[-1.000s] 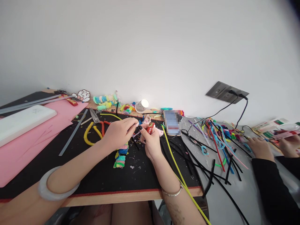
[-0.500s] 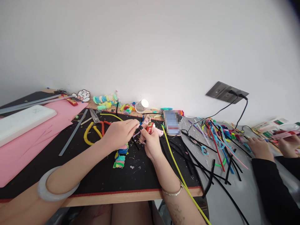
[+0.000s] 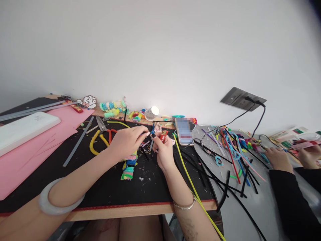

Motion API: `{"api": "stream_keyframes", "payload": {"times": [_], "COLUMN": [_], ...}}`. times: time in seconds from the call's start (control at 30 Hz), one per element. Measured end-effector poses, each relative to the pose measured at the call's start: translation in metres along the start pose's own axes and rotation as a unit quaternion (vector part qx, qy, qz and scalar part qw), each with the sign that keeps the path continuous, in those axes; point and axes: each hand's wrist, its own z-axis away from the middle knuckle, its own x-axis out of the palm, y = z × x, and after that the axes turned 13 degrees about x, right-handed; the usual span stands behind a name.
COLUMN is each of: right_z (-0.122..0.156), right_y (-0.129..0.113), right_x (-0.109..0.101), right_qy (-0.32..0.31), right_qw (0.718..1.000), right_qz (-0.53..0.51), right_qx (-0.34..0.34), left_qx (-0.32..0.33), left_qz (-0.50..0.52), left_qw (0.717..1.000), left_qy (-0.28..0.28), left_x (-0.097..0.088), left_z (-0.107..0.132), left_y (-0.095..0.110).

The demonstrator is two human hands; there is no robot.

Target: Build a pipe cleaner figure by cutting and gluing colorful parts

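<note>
My left hand [image 3: 126,142] and my right hand [image 3: 163,150] meet over a black mat [image 3: 105,187] at the table's middle. Both are pinched on a small craft piece [image 3: 156,132] of pink, red and blue bits, with a thin blue stem hanging below it. My right hand's thumb and forefinger grip its red part [image 3: 163,135]. My left fingertips press on it from the left. Below my left hand lies a twisted multicoloured pipe-cleaner figure [image 3: 128,169] on the mat.
Yellow-handled pliers [image 3: 96,142], scissors [image 3: 101,124] and a grey strip lie left of my hands. A phone [image 3: 185,130] sits to the right. A long yellow cord [image 3: 193,190], black cords [image 3: 225,187] and coloured pipe cleaners [image 3: 233,147] spread right. Another person's hands [image 3: 277,157] work far right.
My hands have shifted slightly on the small craft piece, and the blue stem now shows hanging below my fingertips. Everything else on the table stays put.
</note>
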Motion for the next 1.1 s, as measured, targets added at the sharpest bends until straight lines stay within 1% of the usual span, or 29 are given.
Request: {"api": "stream_keyframes", "payload": {"times": [0.17, 0.23, 0.43, 0.6, 0.73, 0.9, 1.1], "right_z": [-0.002, -0.003, -0.004, -0.003, -0.003, -0.004, -0.005], "right_y": [0.0, 0.001, 0.0, -0.003, -0.003, -0.002, -0.001], "right_x": [-0.004, -0.006, -0.012, -0.01, -0.01, -0.012, -0.012], "right_qy": [0.015, 0.012, -0.002, -0.016, -0.012, -0.012, -0.016], "right_qw": [0.997, 0.993, 0.986, 0.978, 0.977, 0.977, 0.977], "right_qz": [0.077, 0.112, 0.167, 0.205, 0.211, 0.213, 0.212], "right_qx": [-0.013, -0.019, -0.027, -0.028, -0.029, -0.027, -0.027], "left_qx": [-0.023, -0.034, -0.064, -0.059, -0.074, -0.082, -0.06], "left_qz": [0.081, 0.116, 0.177, 0.191, 0.202, 0.206, 0.185], "left_qw": [0.995, 0.991, 0.982, 0.98, 0.976, 0.974, 0.98], "left_qy": [0.05, 0.054, 0.003, -0.018, -0.034, -0.038, -0.03], "left_x": [-0.002, -0.003, -0.005, -0.006, -0.007, -0.007, -0.004], "left_z": [-0.001, -0.002, -0.005, -0.005, -0.005, -0.005, -0.004], "left_y": [-0.006, -0.009, -0.014, -0.014, -0.014, -0.015, -0.017]}}
